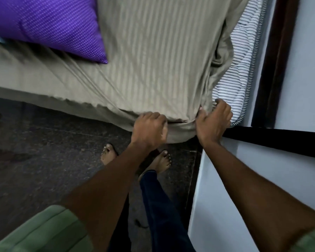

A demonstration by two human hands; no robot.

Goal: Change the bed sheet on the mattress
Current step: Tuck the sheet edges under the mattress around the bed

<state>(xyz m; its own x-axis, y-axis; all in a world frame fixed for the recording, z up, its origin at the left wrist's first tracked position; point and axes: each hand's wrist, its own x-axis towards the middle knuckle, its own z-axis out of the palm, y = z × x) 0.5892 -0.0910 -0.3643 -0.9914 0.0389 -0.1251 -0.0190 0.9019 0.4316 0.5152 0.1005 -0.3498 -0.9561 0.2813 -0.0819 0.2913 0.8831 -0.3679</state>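
Both hands at mattress (241, 57) corner; left hand (149, 129) bunches beige bed sheet (144, 51) hem in curled fingers; right hand (214, 120) grips sheet edge beside exposed striped ticking; purple pillow (49, 24) lies on sheet, upper left.

The room is dim, the colours flat and a little murky. Soft light falls across the sheet (144, 51) beyond the hands, showing its stripes and folds without hard shadows. The floor (35, 151) left of the hands is dark and grainy. Everything looks slightly smeared, and straight edges bow toward the frame's borders.
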